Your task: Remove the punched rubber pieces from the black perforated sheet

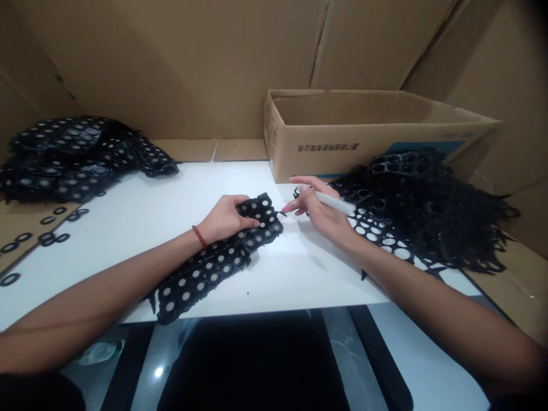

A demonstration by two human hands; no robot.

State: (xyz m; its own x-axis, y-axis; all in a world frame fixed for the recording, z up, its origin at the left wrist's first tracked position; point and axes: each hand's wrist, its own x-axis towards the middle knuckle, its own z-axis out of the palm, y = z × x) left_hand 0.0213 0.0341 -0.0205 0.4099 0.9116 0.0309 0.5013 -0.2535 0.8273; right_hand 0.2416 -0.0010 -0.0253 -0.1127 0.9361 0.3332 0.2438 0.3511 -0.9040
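Black rubber strip [214, 265]: long perforated sheet w/ rows of round holes, light discs showing through. Lies flat on white table [141, 211], long axis running from near-left (overhanging the near table edge) up to far-right, far end near table centre.

Left hand [225, 220]: palm down on the far end of the strip, fingers curled over its far edge, thumb along the near side. Closed loosely around that end, pinning it to the table. Red cord on the wrist.

Right hand [319, 211]: just right of the strip's far end, apart from it by a small gap. Fingers pinched around a slim white tool [334, 201] held pen-style; the tool's dark tip points left at the strip's end corner. Tip looks almost touching the strip; contact cannot tell. Small black bit at the fingertips, too small to ID.

Key relation: strip end lies directly left of the tool tip, at roughly the same depth. Left hand is on the strip; right hand is the nearer one to its free corner.

Outward: heap of emptied black webbing [432, 200] right, under and beyond the right forearm. Open cardboard box [342, 142] far right. Stack of similar sheets [72, 157] far left, loose black rings [51, 228] near it.
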